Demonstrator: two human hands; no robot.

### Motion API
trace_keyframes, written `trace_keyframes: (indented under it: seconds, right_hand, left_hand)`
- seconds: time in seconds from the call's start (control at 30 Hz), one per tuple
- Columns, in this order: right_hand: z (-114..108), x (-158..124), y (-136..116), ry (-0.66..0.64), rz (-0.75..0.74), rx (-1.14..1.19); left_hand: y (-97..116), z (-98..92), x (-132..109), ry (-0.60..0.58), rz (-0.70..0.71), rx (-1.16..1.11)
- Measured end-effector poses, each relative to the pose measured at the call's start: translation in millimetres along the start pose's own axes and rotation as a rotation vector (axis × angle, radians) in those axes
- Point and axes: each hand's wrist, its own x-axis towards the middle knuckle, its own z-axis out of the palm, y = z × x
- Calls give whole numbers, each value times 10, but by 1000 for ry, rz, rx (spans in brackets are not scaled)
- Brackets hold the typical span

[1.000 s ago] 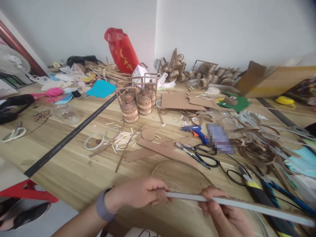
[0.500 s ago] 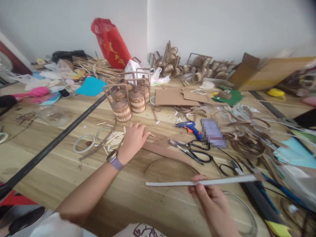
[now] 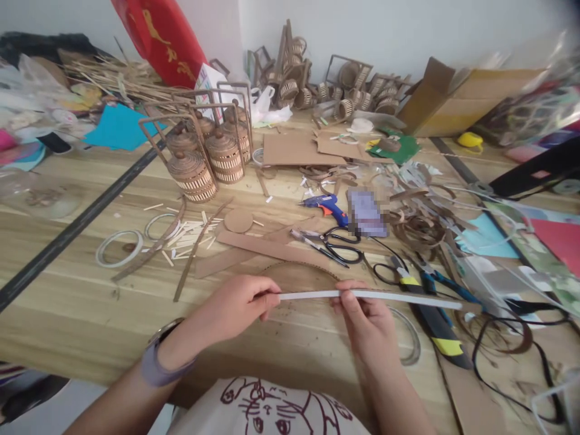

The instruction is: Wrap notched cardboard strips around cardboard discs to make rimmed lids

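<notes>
A long narrow strip (image 3: pixel 312 295) with a white face stretches sideways between my hands, just above the table. My left hand (image 3: pixel 244 305) pinches its left end between thumb and fingers. My right hand (image 3: pixel 365 317) grips it around the middle, and the rest runs out to the right, ending in brown. Behind the strip a thin curved brown band (image 3: pixel 312 266) arches, partly hidden by my hands. Further back lie flat cardboard strips (image 3: pixel 272 246), a round cardboard disc (image 3: pixel 238 220) and many small pale sticks (image 3: pixel 190 235).
Black-handled scissors (image 3: pixel 342 244), a blue glue gun (image 3: pixel 327 207) and a blurred-out phone (image 3: pixel 367 212) lie beyond my right hand. A yellow-and-black cutter (image 3: pixel 437 332) lies to its right. Several lidded woven baskets (image 3: pixel 193 175) stand back left. Tape rolls (image 3: pixel 119 248) lie left.
My left hand has come back from near the small sticks and taken the strip's left end. My right hand still holds the strip. The view has tilted down and shifted right.
</notes>
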Motion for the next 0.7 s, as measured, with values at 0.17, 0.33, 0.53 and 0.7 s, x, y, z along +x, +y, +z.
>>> trace_keyframes:
  seconds: [0.17, 0.33, 0.53, 0.7]
  right_hand:
    - [-48, 2, -68, 58, -35, 1]
    - [-151, -118, -303, -247, 190, -528]
    - [179, -371, -603, -478, -241, -746]
    - [496, -262, -510, -360, -640, -962]
  left_hand:
    - [-198, 64, -101, 133, 27, -432]
    - [-202, 191, -149, 230, 51, -447]
    - [-121, 346, -117, 272, 36, -219]
    - [-90, 477, -124, 277, 130, -127]
